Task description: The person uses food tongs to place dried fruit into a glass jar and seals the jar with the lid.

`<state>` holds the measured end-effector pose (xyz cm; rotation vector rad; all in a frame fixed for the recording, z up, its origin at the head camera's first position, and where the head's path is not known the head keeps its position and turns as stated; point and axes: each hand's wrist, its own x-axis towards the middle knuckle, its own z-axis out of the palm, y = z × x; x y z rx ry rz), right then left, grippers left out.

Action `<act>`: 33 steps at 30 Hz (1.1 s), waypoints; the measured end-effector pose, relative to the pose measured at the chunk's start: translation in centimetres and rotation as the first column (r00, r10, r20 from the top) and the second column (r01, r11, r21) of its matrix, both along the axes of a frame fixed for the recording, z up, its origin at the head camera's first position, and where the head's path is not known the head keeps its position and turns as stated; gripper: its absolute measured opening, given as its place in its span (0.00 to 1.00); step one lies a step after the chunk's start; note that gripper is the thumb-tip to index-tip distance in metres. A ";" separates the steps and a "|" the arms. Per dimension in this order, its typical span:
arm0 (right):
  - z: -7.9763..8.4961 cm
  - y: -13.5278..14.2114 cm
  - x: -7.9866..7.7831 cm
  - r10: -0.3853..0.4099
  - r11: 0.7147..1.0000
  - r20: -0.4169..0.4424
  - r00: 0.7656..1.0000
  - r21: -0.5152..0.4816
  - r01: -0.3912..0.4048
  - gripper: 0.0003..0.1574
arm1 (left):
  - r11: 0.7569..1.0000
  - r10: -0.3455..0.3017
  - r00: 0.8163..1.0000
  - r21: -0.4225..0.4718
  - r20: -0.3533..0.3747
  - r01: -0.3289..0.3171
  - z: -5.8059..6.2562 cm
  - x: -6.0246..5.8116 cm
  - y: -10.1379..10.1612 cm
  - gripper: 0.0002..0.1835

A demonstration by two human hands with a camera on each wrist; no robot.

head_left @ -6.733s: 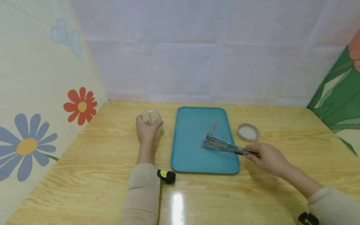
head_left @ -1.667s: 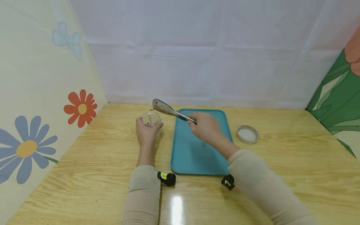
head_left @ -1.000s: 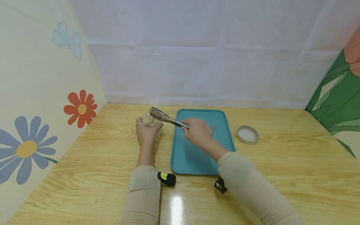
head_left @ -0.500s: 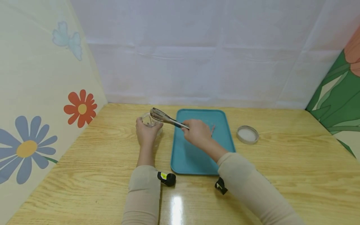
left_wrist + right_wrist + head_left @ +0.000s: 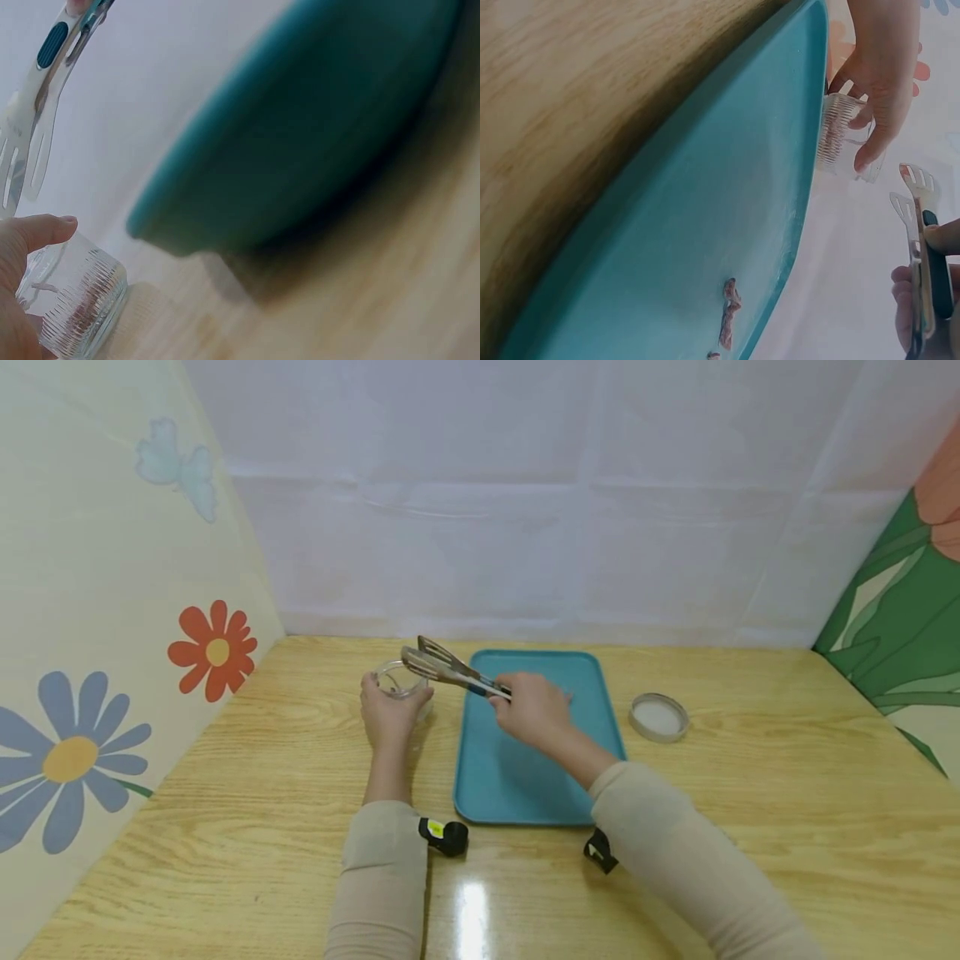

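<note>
My left hand (image 5: pixel 392 717) grips a small ribbed glass jar (image 5: pixel 94 296) standing on the table, thumb and fingers around its side near the rim. Reddish-brown strips (image 5: pixel 84 304) lie low in the jar, and a paler piece shows higher up. With my right hand (image 5: pixel 534 710) I hold metal tongs (image 5: pixel 442 668) with dark grip pads by their handles. Their slotted heads are spread apart just above and right of the jar's mouth, with no strip visible between them. On the blue-green tray (image 5: pixel 525 793) lies a twisted reddish strip (image 5: pixel 730 313), mostly hidden by my right hand in the head view.
A round lid (image 5: pixel 659 717) lies on the wooden table (image 5: pixel 247 827) to the right of the tray. Behind the table hangs a white cloth (image 5: pixel 480 552), with a flower-printed panel (image 5: pixel 97 610) on the left. Part of another reddish piece (image 5: pixel 714 356) shows at the right wrist view's bottom edge.
My right hand has carried the tongs from the tray to the jar. A strip hung from them earlier; now their heads have spread apart. My left hand has stayed on the jar.
</note>
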<state>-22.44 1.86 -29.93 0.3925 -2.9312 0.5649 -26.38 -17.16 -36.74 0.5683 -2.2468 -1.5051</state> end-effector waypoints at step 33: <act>2.3 5.8 -0.1 -0.032 0.999 -0.055 0.998 -0.018 0.031 0.21 | 1.000 -0.012 1.000 -0.014 0.015 0.013 0.0 0.2 0.2 0.50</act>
